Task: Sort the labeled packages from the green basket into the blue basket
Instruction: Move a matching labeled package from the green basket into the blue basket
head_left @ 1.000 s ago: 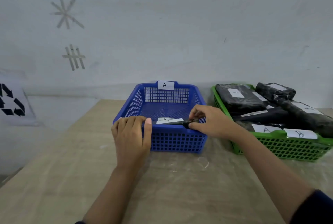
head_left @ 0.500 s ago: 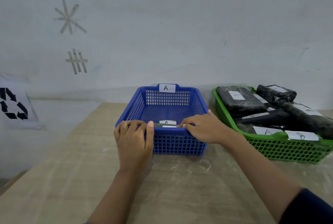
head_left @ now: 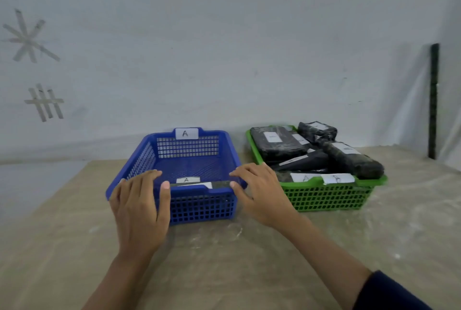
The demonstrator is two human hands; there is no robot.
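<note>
Head view shows both hands at the blue plastic mesh basket [head_left: 187, 160]'s near rim, left hand [head_left: 139, 210] draped over it, right hand [head_left: 259, 195] loose and empty (black labelled package [head_left: 199, 184] already lies inside), so the right should reach next for an A-labelled package in the green plastic mesh basket [head_left: 324, 195] right of the blue one.

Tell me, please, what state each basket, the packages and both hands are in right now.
blue basket: upright, tagged A, holds a package.
package in blue basket: lying flat by the near wall.
green basket: upright, piled with black packages.
black packages: stacked, white labels up.
left hand: open, resting on the blue rim.
right hand: open, holding nothing.
</note>
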